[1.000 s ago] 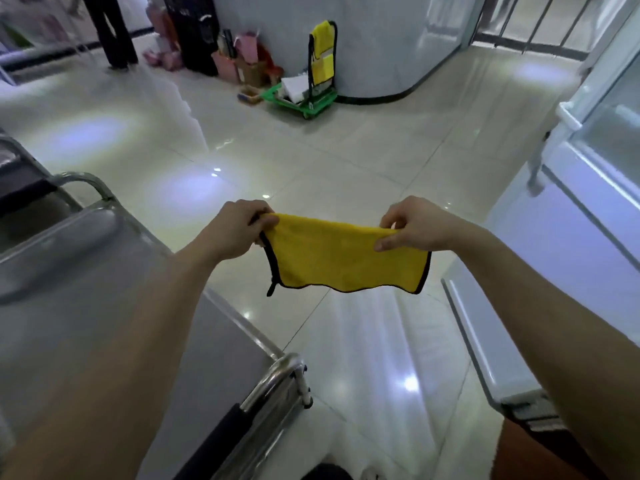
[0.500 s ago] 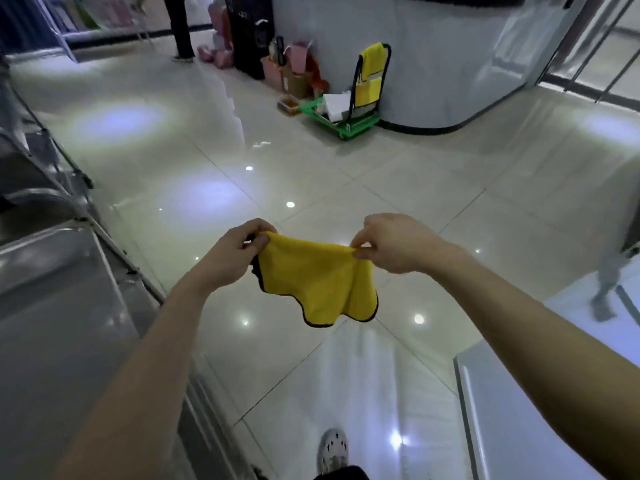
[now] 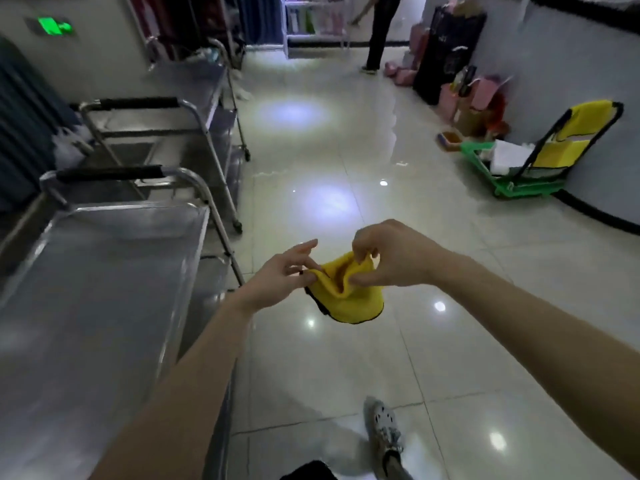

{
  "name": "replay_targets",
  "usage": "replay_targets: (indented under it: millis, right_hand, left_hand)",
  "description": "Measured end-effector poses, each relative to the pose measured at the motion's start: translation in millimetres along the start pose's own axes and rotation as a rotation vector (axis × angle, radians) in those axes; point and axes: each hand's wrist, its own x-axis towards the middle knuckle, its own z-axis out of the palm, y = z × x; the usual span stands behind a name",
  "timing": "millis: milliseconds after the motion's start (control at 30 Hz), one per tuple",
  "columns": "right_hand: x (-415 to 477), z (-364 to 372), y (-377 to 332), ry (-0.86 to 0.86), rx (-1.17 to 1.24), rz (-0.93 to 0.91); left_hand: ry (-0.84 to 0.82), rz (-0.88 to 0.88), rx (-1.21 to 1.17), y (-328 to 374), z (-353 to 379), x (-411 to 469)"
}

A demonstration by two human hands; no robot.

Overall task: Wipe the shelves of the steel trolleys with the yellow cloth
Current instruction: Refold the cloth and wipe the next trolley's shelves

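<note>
Since half a second ago the two hands have been drawn closer together and the view has been turned leftward, so that more trolleys are now seen. A glossy tiled floor (image 3: pixel 346 150) is spread across the scene, marked by bright light reflections. Along the left, the near steel trolley (image 3: pixel 104 289) is seen with its bare top shelf, and a second steel trolley (image 3: pixel 187 133) with a black-gripped handle is parked just beyond it. A green cart (image 3: pixel 519 188) with a yellow back panel is parked against the curved wall at far right. The yellow cloth (image 3: pixel 349 299) is held in the air over the floor, right of the near trolley and touching no shelf, bunched into folds. Its left edge is pinched by the left hand (image 3: pixel 280 275), whose forefinger is stretched out. Its top folds are gripped by the curled fingers of the right hand (image 3: pixel 391 258). A pale shoe (image 3: pixel 382 424) is planted on the floor below.
</note>
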Motion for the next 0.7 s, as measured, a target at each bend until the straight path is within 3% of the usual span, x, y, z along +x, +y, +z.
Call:
replay_targets:
  millis: [167,300,433,567,700]
  right_hand:
    - [91,-11,35,-0.082,0.165,-0.299]
    - [155,-3,36,-0.255,0.2,-0.427]
    - [191,41,7,-0.445,0.158,-0.551]
    - [209,106,-19,-0.4,0.164,-0.657]
    - [207,155,-52,-0.439,0.228,-0.662]
  left_hand:
    - [0.269,-0.152,-0.205,-11,-3,2]
    - [0.682,-0.172,-0.272,-16,-2,-21]
    - [0.92,-0.264,-0.019,-24,1,-61]
    - [1.022,-0.455,0.235,-45,6,-104]
    - [1.08,-0.547,0.34,-72,19,-143]
